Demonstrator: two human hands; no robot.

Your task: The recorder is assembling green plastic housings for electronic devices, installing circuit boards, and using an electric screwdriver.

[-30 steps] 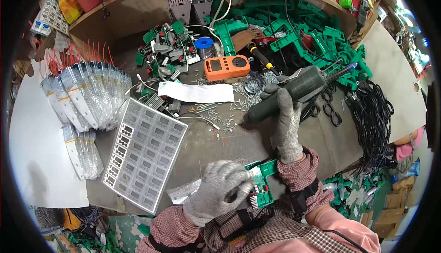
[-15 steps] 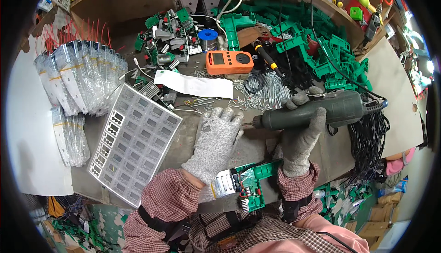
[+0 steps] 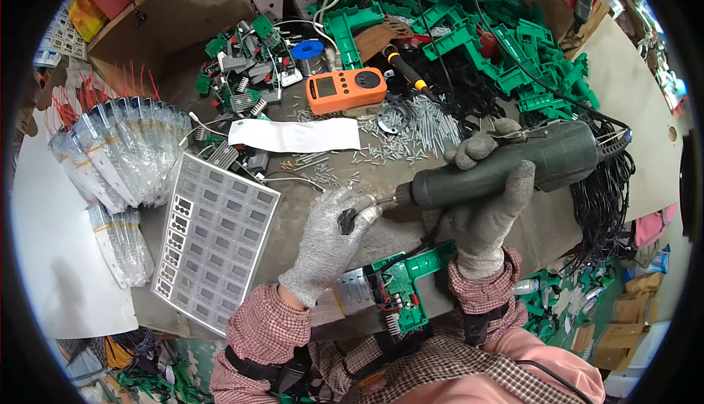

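Observation:
My right hand (image 3: 488, 206), in a grey glove, grips a dark green electric screwdriver (image 3: 506, 169) held level, its bit pointing left. My left hand (image 3: 330, 239), also gloved, pinches a small dark part (image 3: 346, 221) right at the bit's tip. Below both hands, at the bench's near edge, lies a green plastic housing with an exposed circuit board (image 3: 400, 294) next to a small metal plate (image 3: 356, 290).
Loose screws (image 3: 411, 129) lie scattered behind the hands. An orange meter (image 3: 345, 89), a white paper strip (image 3: 293, 135), a clear compartment tray (image 3: 213, 239), bagged parts (image 3: 121, 155), piled green housings (image 3: 513, 52) and black cables (image 3: 598, 199) crowd the bench.
My left hand came off the bench and now pinches a small part at the screwdriver bit. The screwdriver has swung down and left toward that hand. The view has shifted.

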